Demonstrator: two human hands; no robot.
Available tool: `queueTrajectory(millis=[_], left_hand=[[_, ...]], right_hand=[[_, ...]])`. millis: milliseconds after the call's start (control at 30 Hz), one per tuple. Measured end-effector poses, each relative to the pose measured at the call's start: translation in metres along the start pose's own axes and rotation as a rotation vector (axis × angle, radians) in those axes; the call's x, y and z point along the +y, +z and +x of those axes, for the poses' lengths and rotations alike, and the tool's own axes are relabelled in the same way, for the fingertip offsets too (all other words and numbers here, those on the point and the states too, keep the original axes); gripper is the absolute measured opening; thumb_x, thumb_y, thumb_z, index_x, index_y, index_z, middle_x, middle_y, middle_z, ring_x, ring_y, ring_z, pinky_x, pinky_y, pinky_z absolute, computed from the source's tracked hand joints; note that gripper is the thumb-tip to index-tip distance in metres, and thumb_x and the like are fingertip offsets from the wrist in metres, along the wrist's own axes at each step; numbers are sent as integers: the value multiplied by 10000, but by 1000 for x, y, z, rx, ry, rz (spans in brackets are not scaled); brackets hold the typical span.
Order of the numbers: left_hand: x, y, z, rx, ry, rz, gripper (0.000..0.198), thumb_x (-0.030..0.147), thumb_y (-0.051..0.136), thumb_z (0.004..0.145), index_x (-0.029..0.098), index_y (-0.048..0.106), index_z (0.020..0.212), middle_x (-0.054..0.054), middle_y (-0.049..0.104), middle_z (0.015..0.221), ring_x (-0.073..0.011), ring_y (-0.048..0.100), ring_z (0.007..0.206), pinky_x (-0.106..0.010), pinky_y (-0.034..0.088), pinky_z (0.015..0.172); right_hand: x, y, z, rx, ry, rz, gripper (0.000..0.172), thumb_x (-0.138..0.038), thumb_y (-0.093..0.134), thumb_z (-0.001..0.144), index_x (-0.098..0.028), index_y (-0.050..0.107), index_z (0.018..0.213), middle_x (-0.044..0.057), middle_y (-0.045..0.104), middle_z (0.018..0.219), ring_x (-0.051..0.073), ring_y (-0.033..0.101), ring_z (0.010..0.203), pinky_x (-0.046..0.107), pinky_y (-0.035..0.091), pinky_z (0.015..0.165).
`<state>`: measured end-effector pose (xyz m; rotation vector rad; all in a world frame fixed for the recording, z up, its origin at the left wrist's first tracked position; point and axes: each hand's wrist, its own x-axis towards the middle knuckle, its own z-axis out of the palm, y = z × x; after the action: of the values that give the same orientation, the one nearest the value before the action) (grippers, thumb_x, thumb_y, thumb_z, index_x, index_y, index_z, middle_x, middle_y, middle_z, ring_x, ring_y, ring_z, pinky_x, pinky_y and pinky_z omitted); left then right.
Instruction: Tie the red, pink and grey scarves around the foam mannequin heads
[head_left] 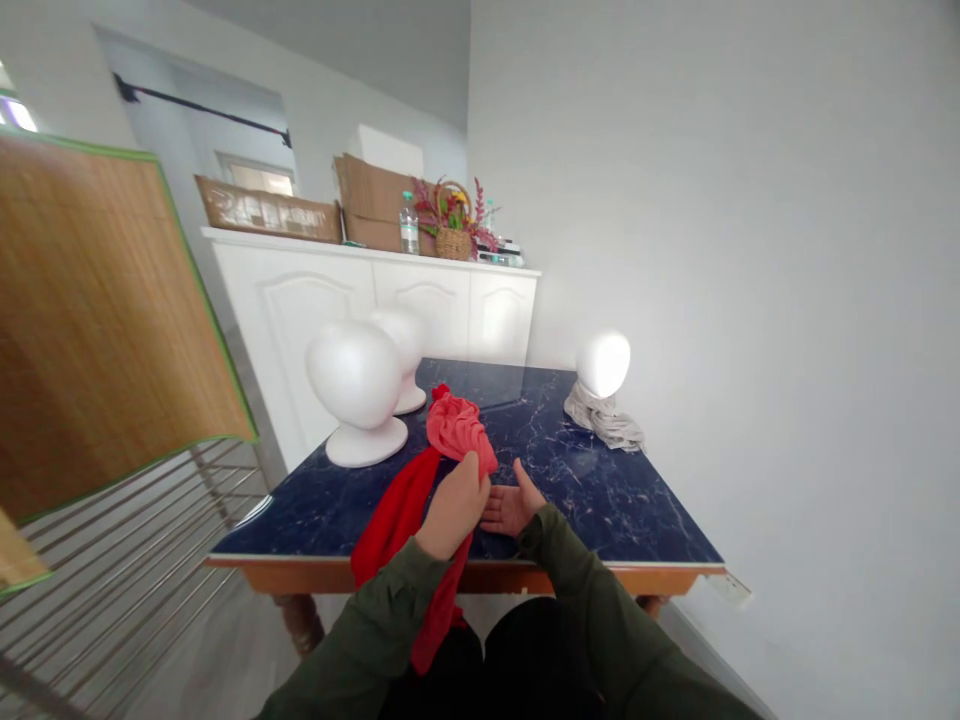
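My left hand (pixel 456 508) is closed on a coral-red scarf (pixel 459 428), near the front edge of the table. The scarf's gathered part lies twisted on the tabletop beyond my fingers. Its darker red length (pixel 397 510) runs beneath my left forearm, and an end hangs over the table edge toward my lap. Just to the right, my right hand (pixel 512 503) is open, palm turned toward the left hand, thumb up and fingers stretched out. It holds nothing. Whether its fingertips touch the scarf is hard to tell.
Two white mannequin heads (pixel 355 375) stand at the table's left. A third head (pixel 603 363), a grey scarf (pixel 604 418) around its base, stands at the back right. The blue marbled table (pixel 600 510) meets a wall. A metal rack (pixel 150 560) is on the left.
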<state>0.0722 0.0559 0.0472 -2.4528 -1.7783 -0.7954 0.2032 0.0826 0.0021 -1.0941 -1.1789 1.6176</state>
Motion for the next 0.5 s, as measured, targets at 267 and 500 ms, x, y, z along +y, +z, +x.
queueTrajectory(millis=[267,500], left_hand=[[-19,19,-39,-42,251,-184,432,455,415,834,205,490,1179,-111,538,1219,-266,463,1157,-410,318,1005],[-102,47,14,-224,-70,122,537,470,379,833,150,477,1252,-164,406,1365,-364,317,1273,-502,231,1015]], right_hand=[[-42,-16,31,151,-269,87,404,-598,533,677,-194,533,692,-23,487,515,125,487,483,259,432,508],[-16,-96,-28,405,-364,-4,459,-657,549,554,-203,487,581,-86,294,378,71,256,327,215,231,351]])
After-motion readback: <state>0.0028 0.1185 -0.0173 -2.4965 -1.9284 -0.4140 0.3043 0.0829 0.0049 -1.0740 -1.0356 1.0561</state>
